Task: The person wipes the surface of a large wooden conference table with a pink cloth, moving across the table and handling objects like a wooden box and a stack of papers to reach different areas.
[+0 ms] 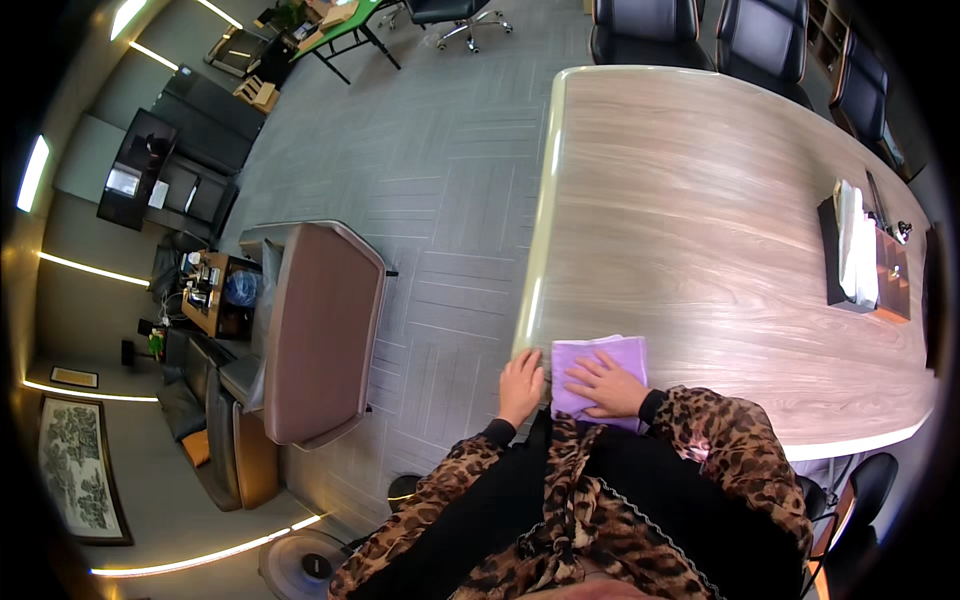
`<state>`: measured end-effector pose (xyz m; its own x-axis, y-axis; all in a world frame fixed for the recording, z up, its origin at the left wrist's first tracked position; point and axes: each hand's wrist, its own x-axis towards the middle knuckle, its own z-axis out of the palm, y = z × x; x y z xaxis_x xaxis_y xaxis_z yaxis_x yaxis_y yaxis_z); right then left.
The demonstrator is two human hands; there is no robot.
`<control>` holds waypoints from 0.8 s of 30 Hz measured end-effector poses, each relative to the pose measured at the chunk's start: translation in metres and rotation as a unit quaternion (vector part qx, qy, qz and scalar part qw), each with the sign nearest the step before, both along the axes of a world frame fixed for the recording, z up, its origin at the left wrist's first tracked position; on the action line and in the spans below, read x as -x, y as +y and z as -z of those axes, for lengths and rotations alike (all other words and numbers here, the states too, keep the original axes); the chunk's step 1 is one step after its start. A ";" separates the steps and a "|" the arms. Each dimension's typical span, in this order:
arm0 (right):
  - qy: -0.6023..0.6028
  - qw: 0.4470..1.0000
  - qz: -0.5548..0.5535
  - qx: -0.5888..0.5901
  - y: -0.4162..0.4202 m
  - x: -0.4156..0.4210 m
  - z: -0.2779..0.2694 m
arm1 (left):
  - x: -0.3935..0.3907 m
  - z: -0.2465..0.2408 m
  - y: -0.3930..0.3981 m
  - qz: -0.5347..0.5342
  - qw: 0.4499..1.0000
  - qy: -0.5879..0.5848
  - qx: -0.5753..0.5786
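A folded purple cloth (564, 358) lies flat on the near left corner of a wood-grain table (697, 225). My right hand (611, 386) rests palm down on the cloth with its fingers spread, pressing it to the tabletop. Just left of the cloth, my left hand (521, 386) lies against the table's pale rounded edge, with nothing in it and its fingers slightly apart. The near border of the cloth reaches the front of my clothing.
Across the table at right stands a black organizer (847, 270) with white papers. Black chairs (645, 34) line the far side. To my left are a brown upholstered armchair (322, 337) and, lower down, a round fan (304, 562).
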<state>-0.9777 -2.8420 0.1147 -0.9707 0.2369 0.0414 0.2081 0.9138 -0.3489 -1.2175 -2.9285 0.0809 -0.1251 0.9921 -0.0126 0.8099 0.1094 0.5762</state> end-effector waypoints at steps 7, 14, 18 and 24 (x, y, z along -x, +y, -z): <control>0.037 0.997 0.070 -0.004 0.019 0.102 0.003 | 0.038 0.003 0.021 -0.044 0.986 -0.158 -0.028; 0.079 0.984 0.160 0.002 0.025 0.113 0.004 | 0.050 0.020 0.017 -0.115 0.947 -0.288 0.077; 0.082 0.982 0.167 0.016 0.026 0.115 0.003 | 0.053 0.028 0.012 -0.119 0.943 -0.294 0.105; 0.107 0.981 0.156 0.047 0.028 0.119 0.005 | 0.049 0.033 0.020 -0.150 0.937 -0.284 0.137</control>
<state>-1.0972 -2.8143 0.1093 -0.8219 0.5337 0.1992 0.3858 0.7789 -0.4945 -1.2661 -2.9081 0.0480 -0.2931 0.8633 -0.4109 0.2907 0.4899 0.8219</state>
